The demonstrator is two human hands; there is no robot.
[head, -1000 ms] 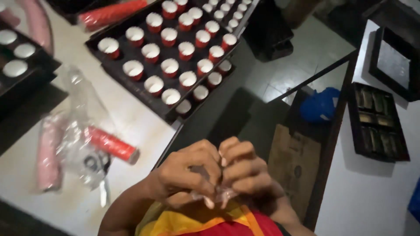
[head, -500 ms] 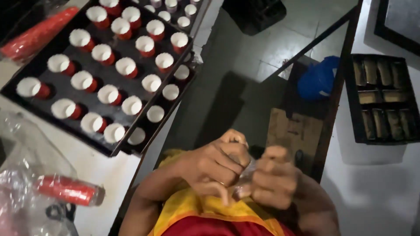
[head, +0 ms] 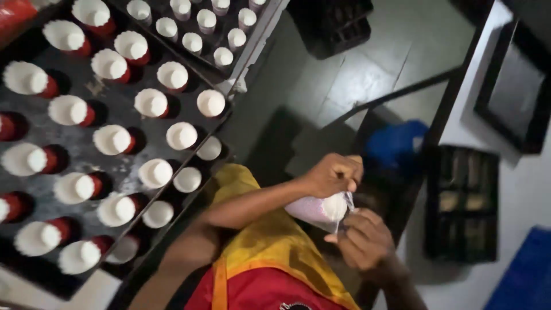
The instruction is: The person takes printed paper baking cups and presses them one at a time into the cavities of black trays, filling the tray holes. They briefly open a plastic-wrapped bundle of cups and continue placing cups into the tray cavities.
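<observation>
1. Trays came first in size: a dark baking tray [head: 115, 109] lay on the desk [head: 86, 298] well to the left of the grip, its wells lined with red-sided paper cups [head: 152, 103], all showing pale insides and, as far as could be told, unfilled. A second tray [head: 189, 51] of like cups lay beyond it.
2. Dark crates came next: one black crate [head: 462, 201] sat just to the right of the grip, and another crate [head: 338, 23] lay far beyond it on the tiled floor [head: 379, 63].
3. A blue bundle [head: 396, 143] rested just beyond the grip.
4. The yellow and red apron [head: 270, 252] sat below the grip.
5. The clear plastic bag [head: 318, 209], plump with pale filling, hung between both hands over the lap, away from the trays.
6. The left hand [head: 333, 175] was clamped on the bag's top; the right hand [head: 364, 241] pinched its plastic end from below. By the look of it, the bag was readied, the cups left to fill.
</observation>
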